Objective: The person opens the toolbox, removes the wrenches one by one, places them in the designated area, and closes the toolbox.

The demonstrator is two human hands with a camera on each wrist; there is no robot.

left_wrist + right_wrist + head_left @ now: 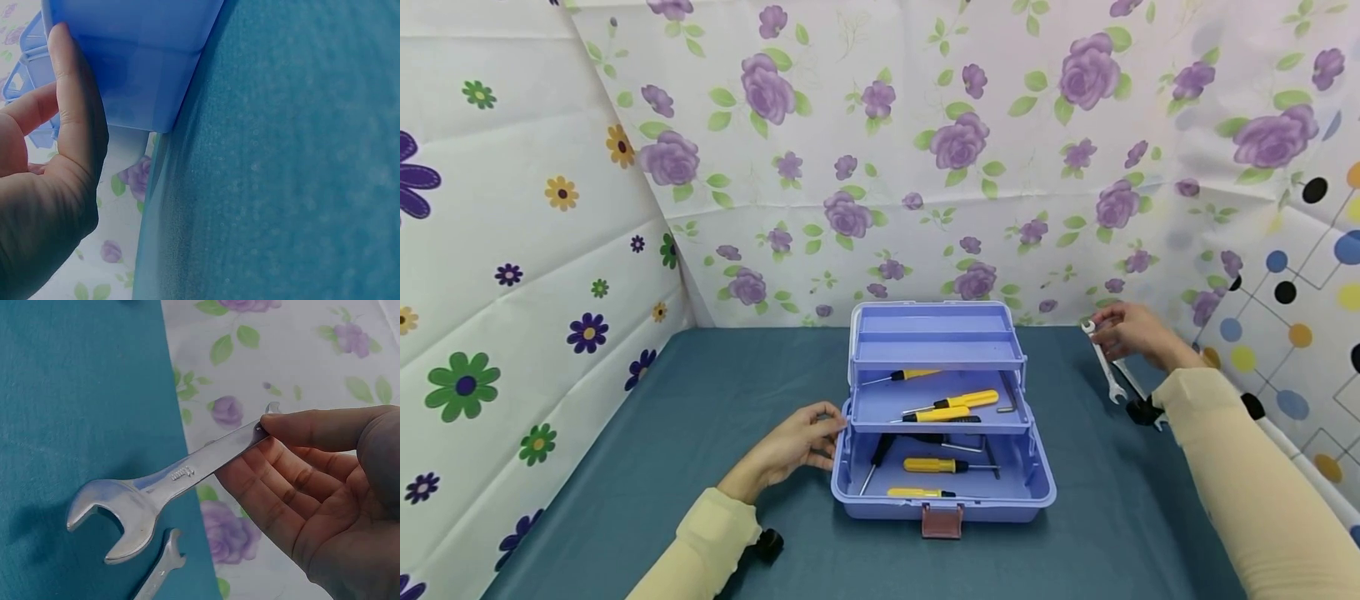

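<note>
From where I'm standing, the right grip (1129, 333) is pinching a wrench (1103, 360) between thumb and fingers, over the far right of the surface (737, 379). The wrench is slanting down, its open end pointing nearward; whether that end is touching the cloth, I can't tell. A second wrench (156, 569) is lying just beside it, partly hidden by the wristband.

The left grip (793, 437) is resting its fingers, spread, against the left side of the blue toolbox (880, 508), touching near the rim, not visibly pinching anything. The toolbox is standing in the middle of the surface, well left of the wrench, its stepped trays opening out. Its middle tray (872, 400) is holding yellow-handled screwdrivers (973, 400) and a bent key (1007, 392); more drivers (934, 465) are lying in the bottom, with the latch (942, 523) hanging down on the near side.

Step in hand, I'm judging: taking up the wrench, with the left grip steadying the toolbox. The wrench isn't sitting in any tray yet. The next move is probably calling for a firm pinch, raising the wrench clear of its neighbour, then going left and nearward toward the toolbox, with the left grip bracing that side.
</note>
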